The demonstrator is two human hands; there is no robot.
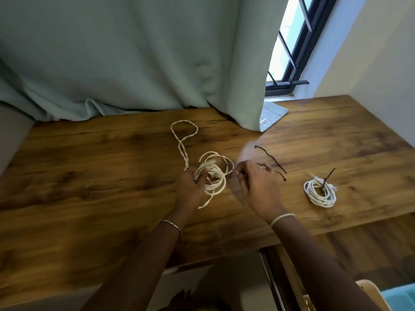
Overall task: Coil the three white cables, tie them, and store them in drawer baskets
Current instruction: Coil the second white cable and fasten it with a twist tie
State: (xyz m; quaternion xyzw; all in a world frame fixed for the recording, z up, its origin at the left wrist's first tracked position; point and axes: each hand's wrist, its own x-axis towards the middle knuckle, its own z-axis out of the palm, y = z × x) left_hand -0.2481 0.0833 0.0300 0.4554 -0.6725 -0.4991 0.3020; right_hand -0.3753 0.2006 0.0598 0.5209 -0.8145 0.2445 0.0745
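**Second coil in both hands, one tied coil set aside**

The left hand (190,186) has its fingers curled round the left side of a loose white cable coil (214,176), holding it just above the bench (89,167) near the middle. The right hand (256,184) is at the coil's right edge, fingertips pinched on a thin dark tie (227,162) that crosses the loops; motion blur hides the exact grip. A twisted white cable (184,131) lies in a loop behind the coil and runs down toward the left hand. I cannot tell whether it joins the coil. Two spare black ties (271,159) lie just right of the right hand. Further right, well apart, a finished white coil (320,194) lies flat on the bench with a black tie (327,178) sticking up. A green curtain (134,52) hangs behind.
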